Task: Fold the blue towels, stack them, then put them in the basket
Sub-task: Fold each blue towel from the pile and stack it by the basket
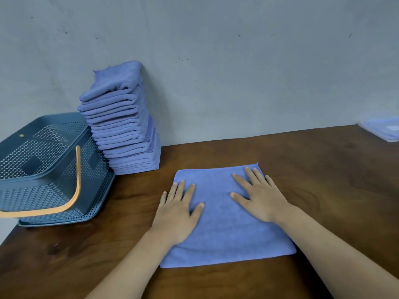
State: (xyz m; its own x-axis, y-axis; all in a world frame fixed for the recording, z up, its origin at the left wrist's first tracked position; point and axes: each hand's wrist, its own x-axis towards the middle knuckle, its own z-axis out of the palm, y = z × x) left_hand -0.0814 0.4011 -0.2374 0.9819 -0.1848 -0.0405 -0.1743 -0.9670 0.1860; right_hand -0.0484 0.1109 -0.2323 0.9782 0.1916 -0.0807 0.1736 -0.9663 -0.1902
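Grey wall (237,61) runs across the far side, scuffed w/ small dark marks. Below it is the brown wood table (323,169), which carries everything else.

One blue towel (224,234) lies flat and unfolded on the table, centre-near, its far-right corner peaked up a bit. Far-left of it, the stack of folded blue towels (123,126) stands tall against the wall and leans over to the left toward the top; the top towel is rumpled. The stack's left side is touching or just beside the basket (26,190), a dark blue perforated one at the table's left edge. Its orange handle (75,190) arcs over the near side. No towels visible inside it.

My left grip (177,219) is spread flat, palm down, over the towel's left edge, w/ the outer fingers past it on the wood. My right grip (261,201) is spread flat on the towel's far-right part, fingertips near the corner.

Far right, a pale blue flat thing (382,130), cut off by the frame edge.
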